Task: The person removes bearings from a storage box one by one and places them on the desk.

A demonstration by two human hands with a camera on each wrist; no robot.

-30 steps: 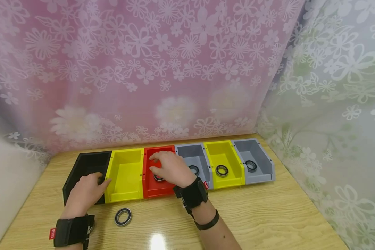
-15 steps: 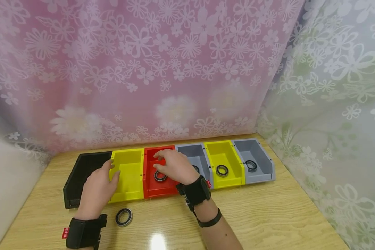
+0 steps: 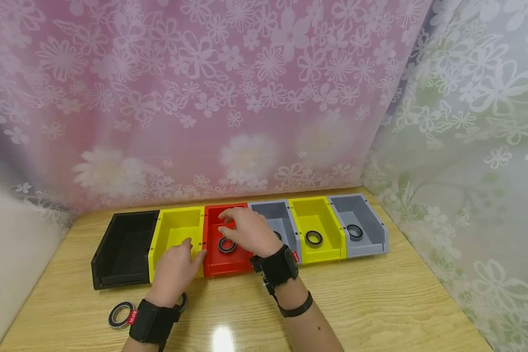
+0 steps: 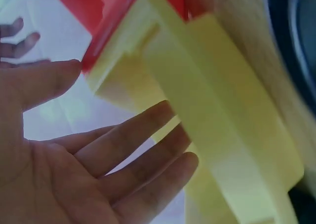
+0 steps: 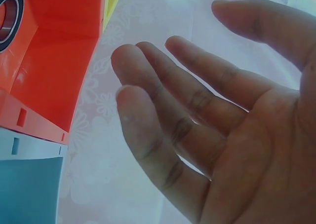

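Loose ring (image 3: 113, 316) popped into view behind the left hand's (image 3: 174, 271) fingers, which slid from the black bin (image 3: 125, 247) to the yellow bin (image 3: 180, 220), loosely spread, empty. Red bin's ring (image 3: 220, 245) sat near the right hand (image 3: 250, 232), fingers relaxed, empty. Probably nothing in play.

Pink floral curtain (image 3: 255, 98), wooden table (image 3: 378, 303)

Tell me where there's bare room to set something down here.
Bare: the wooden table right of the right forearm, before the far-right grey plastic bin; and inside the black plastic bin. Crowded: before the latter and the left yellow plastic bin, where two black-and-silver rings flank the wrist of the left hand.
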